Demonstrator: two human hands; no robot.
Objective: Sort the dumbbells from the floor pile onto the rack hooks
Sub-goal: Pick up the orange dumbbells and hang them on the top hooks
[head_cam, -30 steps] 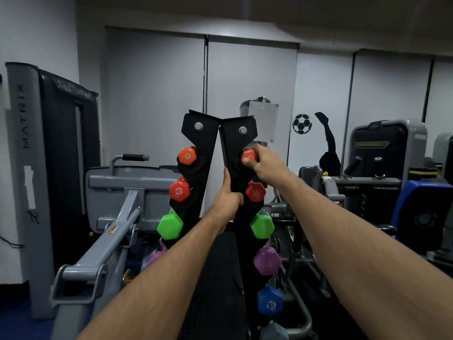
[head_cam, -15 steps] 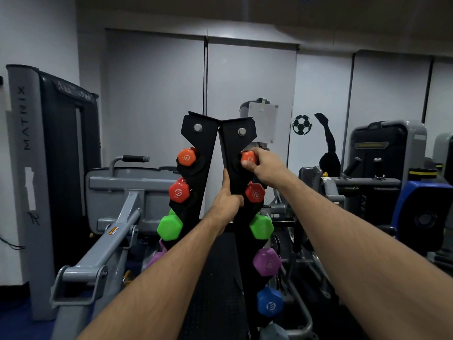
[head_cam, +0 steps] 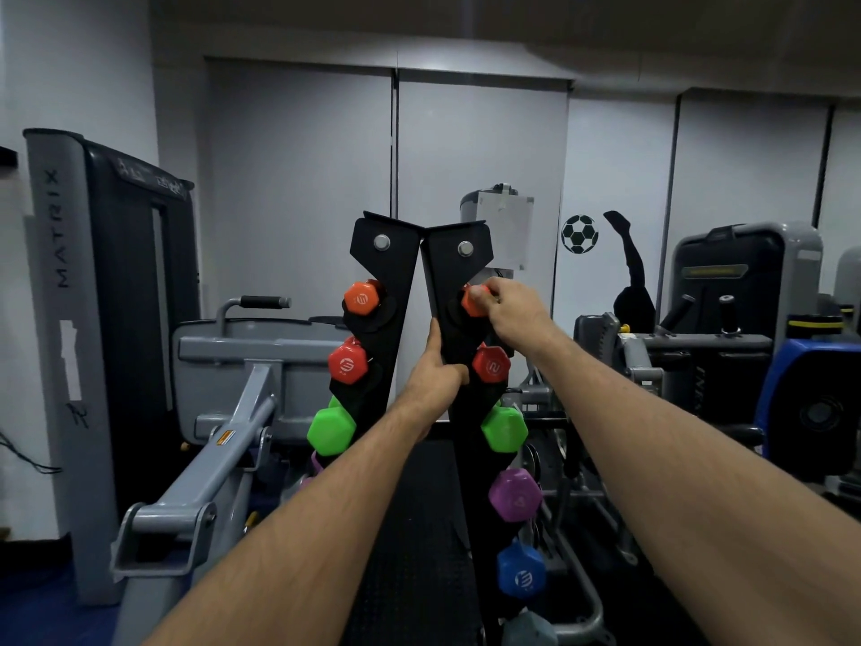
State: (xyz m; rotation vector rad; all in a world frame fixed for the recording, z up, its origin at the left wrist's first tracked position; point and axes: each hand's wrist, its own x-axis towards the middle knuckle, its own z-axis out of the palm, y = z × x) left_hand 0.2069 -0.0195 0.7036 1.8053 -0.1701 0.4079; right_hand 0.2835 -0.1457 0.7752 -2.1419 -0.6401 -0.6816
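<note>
The orange dumbbell [head_cam: 471, 301] I am handling is sitting at the top hook of the right-hand panel of the black dumbbell rack [head_cam: 459, 272], right under the fingers of my right hand [head_cam: 510, 310]. My left hand [head_cam: 435, 377] is lower down, at the inner edge of that same panel, between the two upright panels and just beside the red dumbbell [head_cam: 490, 364].

Only the near hex head of the orange dumbbell is showing; my fingers are covering part of it, and its handle and far head are hiding behind the panel and my hand. Whether it is sitting fully in the hook I cannot tell. The grey dumbbell [head_cam: 529, 629] at the foot of the rack is being cut off by the bottom edge of the view, and the purple one on the left panel is mostly hiding behind my left forearm.

My right hand is curling its fingers and thumb around the orange head, pinching it. My left hand is gripping the panel edge, thumb pointing up along the metal, fingers wrapping round behind it.
</note>
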